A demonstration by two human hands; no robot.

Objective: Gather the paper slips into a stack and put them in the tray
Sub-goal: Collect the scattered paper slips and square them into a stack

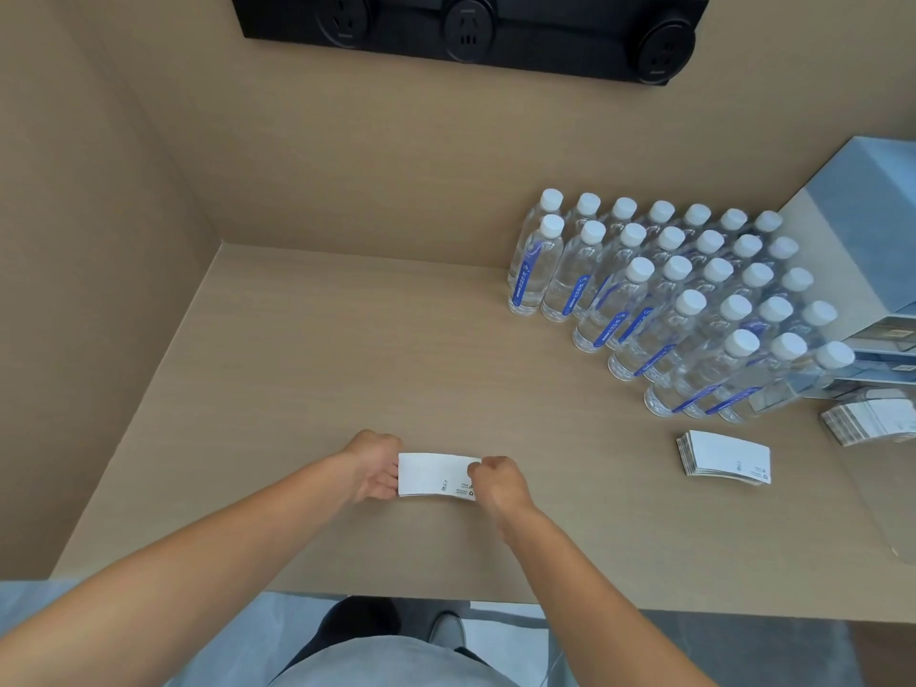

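A small stack of white paper slips rests on the wooden table near the front middle. My left hand grips its left end and my right hand pinches its right end, where small black print shows. A second stack of curved white slips lies on the table to the right, apart from both hands. A third, thicker pile of slips sits at the far right edge. I cannot make out a tray with certainty.
Several clear water bottles with white caps and blue labels stand in rows at the back right. Pale blue boxes are stacked behind them. A black socket strip is on the back wall. The table's front edge runs near my body.
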